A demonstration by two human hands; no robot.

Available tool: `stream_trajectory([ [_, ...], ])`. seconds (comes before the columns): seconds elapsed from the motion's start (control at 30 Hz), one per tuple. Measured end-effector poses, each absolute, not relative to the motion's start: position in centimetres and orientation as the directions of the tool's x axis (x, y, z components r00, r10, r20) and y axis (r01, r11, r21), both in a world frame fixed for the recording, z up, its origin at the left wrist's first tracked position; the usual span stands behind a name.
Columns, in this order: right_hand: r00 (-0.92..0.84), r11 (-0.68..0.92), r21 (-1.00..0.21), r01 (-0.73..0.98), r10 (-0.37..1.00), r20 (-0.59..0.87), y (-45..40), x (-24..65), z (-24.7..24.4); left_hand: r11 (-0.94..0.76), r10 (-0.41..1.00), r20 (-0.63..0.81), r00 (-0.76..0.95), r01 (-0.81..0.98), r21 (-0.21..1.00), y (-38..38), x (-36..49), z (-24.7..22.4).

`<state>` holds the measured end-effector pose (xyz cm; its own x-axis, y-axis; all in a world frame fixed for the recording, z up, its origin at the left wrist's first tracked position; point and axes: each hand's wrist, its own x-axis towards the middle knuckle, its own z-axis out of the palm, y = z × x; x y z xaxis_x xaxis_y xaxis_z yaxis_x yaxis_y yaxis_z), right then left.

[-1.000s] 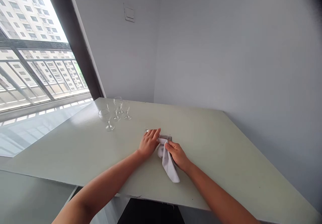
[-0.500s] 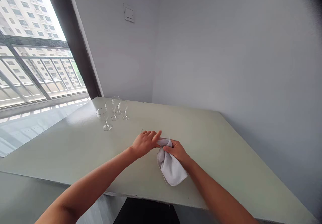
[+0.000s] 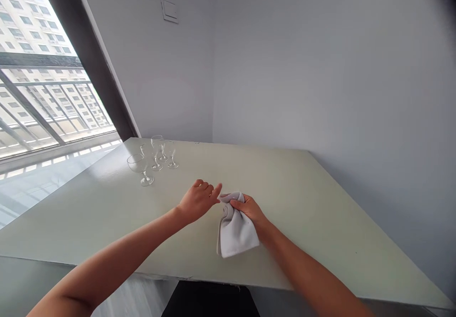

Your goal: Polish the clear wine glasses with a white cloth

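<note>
My right hand (image 3: 251,212) is closed around a white cloth (image 3: 239,236), with the thumb pressed on its gathered top. The lower part of the cloth hangs down over the table. Just left of it, my left hand (image 3: 198,200) has curled fingers, with the thumb and near fingers pointing to the folded upper edge of the cloth. What the left hand grips, if anything, is hidden behind its back. Farther off to the left, several clear stemmed glasses stand upright close together, the nearest glass (image 3: 138,164) a little in front of another glass (image 3: 170,150).
Both hands are above a pale green table (image 3: 306,241), whose front edge runs close to me. Grey walls (image 3: 302,60) meet behind it. A window (image 3: 46,79) with railings is at the left, and a light switch (image 3: 170,10) is on the wall.
My left hand has drawn slightly left and away from the cloth, its fingers more curled. A faint clear edge beyond it earlier no longer shows. The cloth hangs differently, and the view has shifted slightly.
</note>
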<state>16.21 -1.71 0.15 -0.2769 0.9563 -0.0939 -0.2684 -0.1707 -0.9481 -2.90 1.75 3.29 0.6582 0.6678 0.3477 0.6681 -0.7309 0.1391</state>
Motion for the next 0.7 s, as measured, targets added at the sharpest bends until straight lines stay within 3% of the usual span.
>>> stream_trajectory([
  [0.07, -0.298, -0.141, -0.966, -0.215, 0.952, -0.073, -2.0, 16.5, 0.5, -0.707, 0.706, 0.276, 0.653, 0.674, 0.213, 2.1, -3.2, 3.3],
  [0.17, -0.388, -0.012, -1.0, -0.027, 0.922, -0.001, -2.6, 17.0, 1.1, -0.558, 0.721, -0.047, 0.691, 0.62, 0.551, 2.9, -4.3, 4.4],
  [0.23, -0.475, 0.045, -0.996, 0.075, 0.88, 0.003, -2.8, 17.2, 1.5, -0.371, 0.552, -0.299, 0.778, 0.551, 0.748, 3.3, -5.1, 5.2],
  [0.3, -0.493, 0.048, -0.993, 0.11, 0.87, -0.013, -2.8, 17.2, 1.7, -0.265, 0.414, -0.406, 0.814, 0.535, 0.802, 3.6, -5.4, 5.5],
  [0.37, -0.413, -0.006, -0.998, 0.064, 0.91, -0.032, -2.5, 17.0, 1.6, -0.355, 0.559, -0.324, 0.763, 0.574, 0.738, 3.5, -5.1, 5.3],
  [0.43, -0.286, -0.106, -0.991, -0.082, 0.955, -0.078, -2.0, 16.7, 1.3, -0.559, 0.745, -0.017, 0.667, 0.637, 0.531, 3.2, -4.4, 4.4],
  [0.5, -0.215, -0.206, -0.944, -0.259, 0.965, -0.152, -1.6, 16.4, 1.1, -0.701, 0.711, 0.31, 0.631, 0.671, 0.241, 2.8, -3.7, 3.4],
  [0.57, -0.209, -0.275, -0.892, -0.36, 0.955, -0.21, -1.5, 16.2, 0.9, -0.764, 0.598, 0.435, 0.673, 0.643, 0.056, 2.5, -3.3, 2.5],
  [0.63, -0.236, -0.289, -0.897, -0.335, 0.947, -0.218, -1.7, 16.3, 0.8, -0.777, 0.592, 0.434, 0.679, 0.625, 0.081, 2.5, -3.3, 2.1],
  [0.7, -0.309, -0.232, -0.95, -0.21, 0.937, -0.161, -2.1, 16.6, 0.9, -0.727, 0.687, 0.328, 0.649, 0.621, 0.294, 2.8, -3.7, 2.3],
])
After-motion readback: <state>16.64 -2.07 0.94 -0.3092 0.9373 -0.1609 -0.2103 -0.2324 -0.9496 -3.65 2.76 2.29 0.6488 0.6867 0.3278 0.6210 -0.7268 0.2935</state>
